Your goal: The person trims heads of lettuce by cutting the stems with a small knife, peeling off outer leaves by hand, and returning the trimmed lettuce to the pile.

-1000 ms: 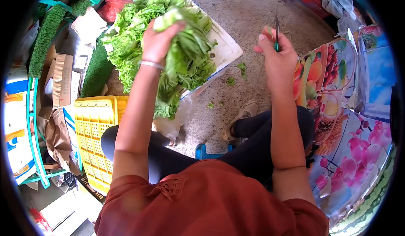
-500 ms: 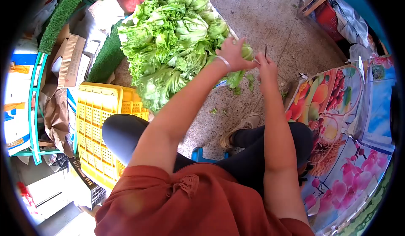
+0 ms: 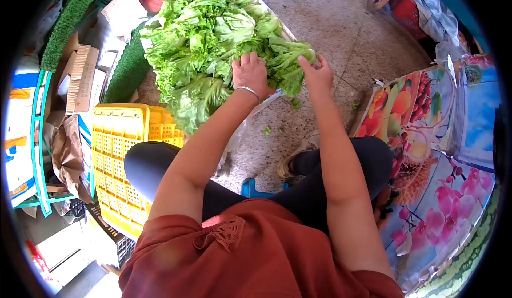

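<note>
A big heap of green lettuce [image 3: 213, 47] lies in front of me. My left hand [image 3: 249, 77], with a bracelet at its wrist, presses into the heap with bent fingers closed on lettuce leaves; the fingertips are partly hidden. At the heap's right edge my right hand [image 3: 319, 77] has its thumb and fingers around the end of a lettuce head [image 3: 288, 61], whose leaves hang over the side. The slim dark blade seen earlier at the right hand does not show now.
A yellow plastic crate [image 3: 120, 154] stands at my left knee, with cardboard [image 3: 82, 79] and a green-framed rack [image 3: 40, 133] beyond it. Printed fruit-and-flower panels [image 3: 405, 117] stand to my right. A blue stool [image 3: 250, 187] is below me; leaf scraps [image 3: 266, 130] dot the floor.
My left hand has moved left, away from my right hand and onto the heap. My right hand has shifted slightly left to the lettuce head. The dark blade has gone from sight.
</note>
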A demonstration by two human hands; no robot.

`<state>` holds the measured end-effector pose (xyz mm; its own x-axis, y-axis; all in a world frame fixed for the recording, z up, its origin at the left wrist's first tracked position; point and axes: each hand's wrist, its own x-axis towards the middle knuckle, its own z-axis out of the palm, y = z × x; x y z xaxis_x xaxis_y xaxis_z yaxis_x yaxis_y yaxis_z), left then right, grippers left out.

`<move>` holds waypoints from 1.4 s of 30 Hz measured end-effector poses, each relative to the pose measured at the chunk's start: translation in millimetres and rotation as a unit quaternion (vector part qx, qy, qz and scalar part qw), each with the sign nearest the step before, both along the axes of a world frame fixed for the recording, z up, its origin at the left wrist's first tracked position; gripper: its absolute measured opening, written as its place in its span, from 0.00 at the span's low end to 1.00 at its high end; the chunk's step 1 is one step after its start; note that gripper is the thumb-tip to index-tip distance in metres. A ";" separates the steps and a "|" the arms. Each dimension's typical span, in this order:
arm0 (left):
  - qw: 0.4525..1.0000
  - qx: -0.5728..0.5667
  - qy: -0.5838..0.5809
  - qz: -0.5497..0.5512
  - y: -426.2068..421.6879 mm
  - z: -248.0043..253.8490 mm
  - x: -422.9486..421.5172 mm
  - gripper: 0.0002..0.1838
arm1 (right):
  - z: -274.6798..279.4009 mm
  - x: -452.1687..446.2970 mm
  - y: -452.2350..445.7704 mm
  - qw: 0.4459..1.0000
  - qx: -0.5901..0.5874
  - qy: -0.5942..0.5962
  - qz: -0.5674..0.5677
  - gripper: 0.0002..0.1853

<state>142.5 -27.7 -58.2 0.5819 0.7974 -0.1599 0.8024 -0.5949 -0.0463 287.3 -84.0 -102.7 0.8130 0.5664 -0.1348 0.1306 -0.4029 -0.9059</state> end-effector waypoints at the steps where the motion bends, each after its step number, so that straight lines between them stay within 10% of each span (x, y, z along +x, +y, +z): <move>1: 1.000 -0.003 -0.004 0.006 0.3 1.6 -1.0 0.33 | -1.6 0.0 3.2 1.000 -0.003 -0.006 0.001 0.39; 13: 0.981 -0.092 -0.148 -0.082 15.9 17.6 -69.3 0.37 | 29.6 0.2 32.9 0.965 0.199 0.162 -0.059 0.30; 17: 0.975 -0.074 -0.170 -0.124 9.6 24.1 -80.1 0.37 | -5.2 -1.8 38.8 0.981 -0.096 -0.168 0.032 0.34; 22: 0.923 -0.092 -0.345 -0.144 13.0 23.3 -98.1 0.35 | 23.5 -9.6 38.6 0.979 -0.088 -0.185 -0.004 0.33; 27: 0.844 -0.218 -0.479 -0.105 4.9 29.6 -96.0 0.31 | 77.8 -44.7 -2.9 0.966 0.092 0.087 0.227 0.25; 31: 0.882 -0.264 -0.380 -0.088 8.7 18.4 -77.8 0.28 | 69.4 -48.7 -23.6 0.953 0.117 0.012 0.278 0.24; 36: 0.930 0.062 -0.251 -0.261 -1.7 -44.1 -64.5 0.26 | 10.8 -30.0 -26.5 0.986 0.052 0.077 0.135 0.20; 42: 0.938 -0.038 -0.298 -0.176 -5.8 -29.6 -57.8 0.26 | -1.9 -13.8 -31.9 0.974 0.087 0.192 0.087 0.19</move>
